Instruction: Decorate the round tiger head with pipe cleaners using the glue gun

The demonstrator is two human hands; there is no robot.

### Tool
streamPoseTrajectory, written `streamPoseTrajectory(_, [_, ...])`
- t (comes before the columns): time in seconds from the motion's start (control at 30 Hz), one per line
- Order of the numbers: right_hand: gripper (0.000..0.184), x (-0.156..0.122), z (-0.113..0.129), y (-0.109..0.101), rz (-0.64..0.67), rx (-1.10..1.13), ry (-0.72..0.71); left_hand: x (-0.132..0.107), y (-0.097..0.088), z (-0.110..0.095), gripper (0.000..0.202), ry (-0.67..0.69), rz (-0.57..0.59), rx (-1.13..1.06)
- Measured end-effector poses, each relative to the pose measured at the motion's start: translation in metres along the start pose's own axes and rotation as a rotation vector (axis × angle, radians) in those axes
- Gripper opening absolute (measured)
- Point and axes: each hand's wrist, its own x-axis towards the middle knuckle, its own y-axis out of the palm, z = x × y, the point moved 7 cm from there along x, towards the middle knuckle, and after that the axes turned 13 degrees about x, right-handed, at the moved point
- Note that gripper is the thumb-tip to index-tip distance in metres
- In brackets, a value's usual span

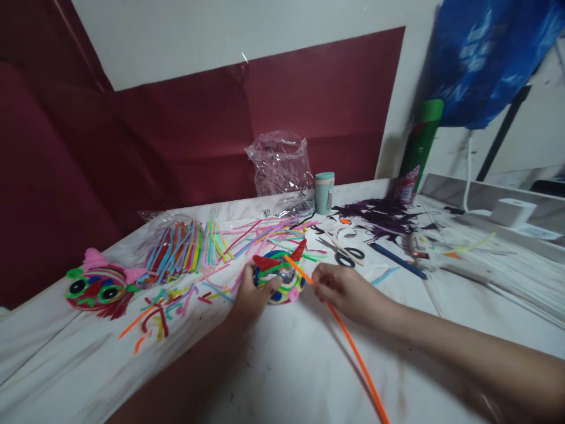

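My left hand (256, 291) is closed around the left side of a round craft figure (289, 294) covered in coiled coloured pipe cleaners, with two red pointed ears or horns on top. Part of its surface, near the middle, is bare and shiny. Between the thumb and fingers of my right hand (333, 288) is a long orange pipe cleaner (348, 338). Its upper end lies over the front of the figure and its long tail hangs toward the table's near edge. Whether that end is attached cannot be made out.
A finished-looking pipe-cleaner figure (99, 288) sits at left, beside cut pieces (154, 321) and a bundle of pipe cleaners (176, 247). Black-handled scissors (344, 259), a blue pen-like tool (399, 261), a lidded cup (324, 194), a clear bag (282, 168) and purple strands (382, 217) lie behind.
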Motion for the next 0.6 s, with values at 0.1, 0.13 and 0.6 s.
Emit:
streamPoseTrajectory(0.1, [0.008, 0.002, 0.014, -0.028, -0.082, -0.122, -0.118, 0.0, 0.0, -0.001, 0.059, -0.022, -0.007, 0.002])
streamPoseTrajectory(0.13, [0.008, 0.003, 0.016, -0.033, -0.096, -0.152, -0.145, 0.0, 0.0, -0.002, 0.06, -0.024, -0.01, 0.007])
streamPoseTrajectory(0.6, [0.028, 0.003, 0.008, -0.021, -0.105, -0.004, -0.134, -0.004, 0.004, 0.004, 0.075, 0.045, 0.021, 0.017])
